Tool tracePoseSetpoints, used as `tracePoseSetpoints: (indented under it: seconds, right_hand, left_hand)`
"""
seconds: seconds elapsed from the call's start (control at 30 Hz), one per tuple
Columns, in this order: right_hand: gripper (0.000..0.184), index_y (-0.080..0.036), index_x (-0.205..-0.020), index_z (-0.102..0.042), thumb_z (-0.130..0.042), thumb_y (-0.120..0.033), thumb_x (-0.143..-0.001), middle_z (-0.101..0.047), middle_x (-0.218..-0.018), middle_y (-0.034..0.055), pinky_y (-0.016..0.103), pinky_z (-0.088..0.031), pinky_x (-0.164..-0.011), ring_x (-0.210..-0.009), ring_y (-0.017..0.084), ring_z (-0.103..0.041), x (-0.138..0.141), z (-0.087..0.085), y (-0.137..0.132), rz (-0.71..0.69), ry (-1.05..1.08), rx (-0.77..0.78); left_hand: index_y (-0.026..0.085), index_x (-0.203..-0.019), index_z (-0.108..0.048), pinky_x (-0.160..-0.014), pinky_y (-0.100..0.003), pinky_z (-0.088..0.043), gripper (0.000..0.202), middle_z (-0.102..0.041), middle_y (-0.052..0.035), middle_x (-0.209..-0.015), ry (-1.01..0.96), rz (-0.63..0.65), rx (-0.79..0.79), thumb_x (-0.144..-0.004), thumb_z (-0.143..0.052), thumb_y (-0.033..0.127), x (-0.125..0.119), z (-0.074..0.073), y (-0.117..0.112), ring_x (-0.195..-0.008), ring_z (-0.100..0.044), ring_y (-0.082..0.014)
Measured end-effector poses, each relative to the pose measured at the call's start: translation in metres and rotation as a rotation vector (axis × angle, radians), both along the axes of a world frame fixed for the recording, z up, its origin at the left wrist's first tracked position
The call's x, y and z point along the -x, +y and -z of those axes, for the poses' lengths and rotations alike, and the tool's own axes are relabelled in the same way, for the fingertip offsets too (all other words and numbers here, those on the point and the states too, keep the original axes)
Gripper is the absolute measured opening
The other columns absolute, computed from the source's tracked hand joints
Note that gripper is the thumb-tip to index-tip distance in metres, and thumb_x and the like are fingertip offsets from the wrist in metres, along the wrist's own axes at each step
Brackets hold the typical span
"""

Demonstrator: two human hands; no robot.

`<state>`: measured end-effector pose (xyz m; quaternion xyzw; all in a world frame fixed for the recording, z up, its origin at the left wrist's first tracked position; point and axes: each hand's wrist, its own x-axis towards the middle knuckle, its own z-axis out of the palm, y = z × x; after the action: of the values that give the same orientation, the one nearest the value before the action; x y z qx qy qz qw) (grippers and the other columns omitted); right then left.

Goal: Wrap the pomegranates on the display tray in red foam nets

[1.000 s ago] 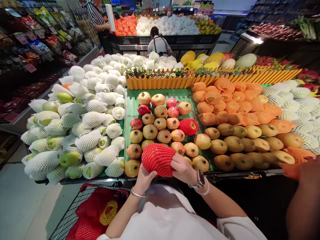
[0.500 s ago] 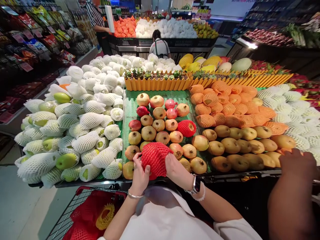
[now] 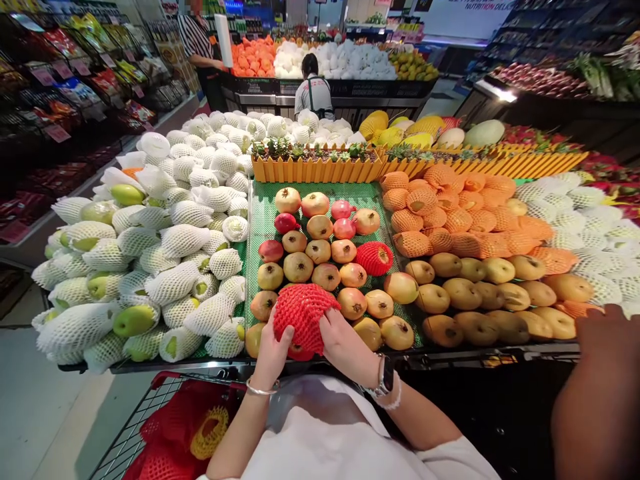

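Both my hands hold a pomegranate wrapped in a red foam net (image 3: 302, 316) at the front edge of the green display mat (image 3: 264, 213). My left hand (image 3: 270, 353) grips the net's lower left side, and my right hand (image 3: 345, 345) presses on its right side. A bit of red fruit shows below the net. Bare pomegranates (image 3: 299, 267) lie in rows just behind, and one more red-netted pomegranate (image 3: 375, 258) sits further back to the right.
White-netted green fruit (image 3: 170, 253) are piled on the left, brown pears (image 3: 470, 293) and orange-netted fruit (image 3: 440, 200) on the right. A cart with red nets (image 3: 185, 427) stands below left. Another person's hand (image 3: 607, 333) reaches in at right. Two people stand at far displays.
The red net has been drawn further over the pomegranate and held closer to the mat's front edge. The other person's hand at right has shifted along the pears.
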<state>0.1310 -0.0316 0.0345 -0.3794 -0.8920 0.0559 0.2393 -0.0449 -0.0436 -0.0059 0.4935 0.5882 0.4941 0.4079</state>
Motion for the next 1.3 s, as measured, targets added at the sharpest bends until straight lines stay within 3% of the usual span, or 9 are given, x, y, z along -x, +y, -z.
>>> tracePoseSetpoints:
  seconds: [0.13,0.3,0.5,0.63,0.83,0.9,1.0,1.17,1.3]
  right_hand:
    - [0.028,-0.007,-0.098,-0.056,-0.043,0.000,-0.074,-0.059,-0.090,0.0158,0.044,-0.056,-0.079,-0.083,0.026,-0.054,0.002,0.010,0.004,0.027,-0.042,-0.171]
    - [0.029,-0.017,-0.089,-0.053,-0.045,-0.001,-0.067,-0.058,-0.083,0.0084,0.040,-0.057,-0.076,-0.079,0.023,-0.055,0.006,0.016,0.007,0.063,0.215,-0.210]
    - [0.044,-0.017,-0.116,-0.054,-0.052,-0.008,-0.073,-0.062,-0.096,0.0102,0.043,-0.055,-0.083,-0.093,0.025,-0.059,0.011,0.005,0.005,0.025,0.471,-0.243]
    - [0.060,-0.020,-0.132,-0.048,-0.061,-0.019,-0.073,-0.062,-0.110,0.0117,0.045,-0.056,-0.089,-0.103,0.028,-0.060,0.008,0.015,0.004,0.057,0.608,-0.125]
    - [0.068,-0.032,-0.132,-0.050,-0.070,-0.026,-0.067,-0.063,-0.115,0.0086,0.037,-0.056,-0.089,-0.103,0.026,-0.065,0.005,0.033,-0.001,0.142,0.889,0.084]
    - [0.068,-0.033,-0.130,-0.050,-0.073,-0.026,-0.066,-0.061,-0.119,0.0069,0.042,-0.055,-0.094,-0.107,0.027,-0.063,0.007,0.031,-0.005,0.186,0.914,0.182]
    - [0.062,-0.030,-0.125,-0.050,-0.072,-0.025,-0.068,-0.060,-0.118,0.0050,0.045,-0.053,-0.097,-0.110,0.027,-0.060,0.008,0.022,-0.007,0.176,0.846,0.205]
    - [0.004,-0.018,-0.084,-0.059,-0.059,-0.016,-0.080,-0.062,-0.080,0.0042,0.031,-0.056,-0.065,-0.075,0.018,-0.060,-0.009,-0.009,-0.002,0.046,0.518,0.182]
    - [0.022,-0.023,-0.103,-0.066,-0.051,-0.012,-0.090,-0.071,-0.093,0.0027,0.034,-0.056,-0.080,-0.088,0.018,-0.067,-0.026,-0.023,-0.004,0.055,0.721,0.027]
  left_hand:
    - [0.015,-0.111,-0.068,-0.108,-0.049,-0.041,0.068,-0.069,-0.0162,-0.117,-0.024,-0.134,0.006,-0.080,-0.050,0.072,-0.005,0.005,-0.002,-0.121,-0.058,-0.0329]
    - [0.017,-0.102,-0.070,-0.099,-0.047,-0.048,0.067,-0.073,-0.0134,-0.106,-0.114,-0.280,0.053,-0.076,-0.052,0.075,-0.001,0.011,0.001,-0.107,-0.066,-0.0308]
    - [0.017,-0.092,-0.071,-0.086,-0.035,-0.053,0.052,-0.075,-0.0088,-0.093,-0.079,-0.290,-0.124,-0.085,-0.052,0.065,0.010,-0.002,0.006,-0.092,-0.069,-0.0242]
    - [0.016,-0.083,-0.071,-0.078,-0.035,-0.055,0.050,-0.073,-0.0081,-0.082,-0.062,-0.254,-0.179,-0.084,-0.055,0.063,0.011,-0.010,0.010,-0.080,-0.068,-0.0237]
    - [0.030,-0.133,-0.053,-0.102,-0.043,-0.048,0.080,-0.056,-0.0103,-0.135,-0.577,-0.167,-0.329,-0.069,-0.062,0.076,-0.007,-0.015,0.009,-0.124,-0.055,-0.0292]
    - [0.034,-0.142,-0.042,-0.105,-0.045,-0.046,0.096,-0.046,-0.0100,-0.146,-0.713,-0.044,-0.248,-0.061,-0.065,0.080,-0.012,-0.013,0.004,-0.134,-0.046,-0.0324]
    - [0.030,-0.141,-0.046,-0.106,-0.045,-0.045,0.100,-0.055,-0.0114,-0.139,-0.767,0.052,-0.088,-0.057,-0.071,0.077,-0.016,-0.003,-0.002,-0.132,-0.048,-0.0336]
    - [0.021,-0.110,-0.068,-0.089,-0.045,-0.055,0.071,-0.070,-0.0116,-0.114,-0.816,-0.196,0.163,-0.065,-0.063,0.075,-0.021,0.007,-0.001,-0.106,-0.066,-0.0313]
    - [0.021,-0.104,-0.069,-0.084,-0.041,-0.056,0.063,-0.073,-0.0093,-0.106,-0.886,-0.219,0.223,-0.073,-0.055,0.074,-0.018,-0.002,0.003,-0.099,-0.068,-0.0278]
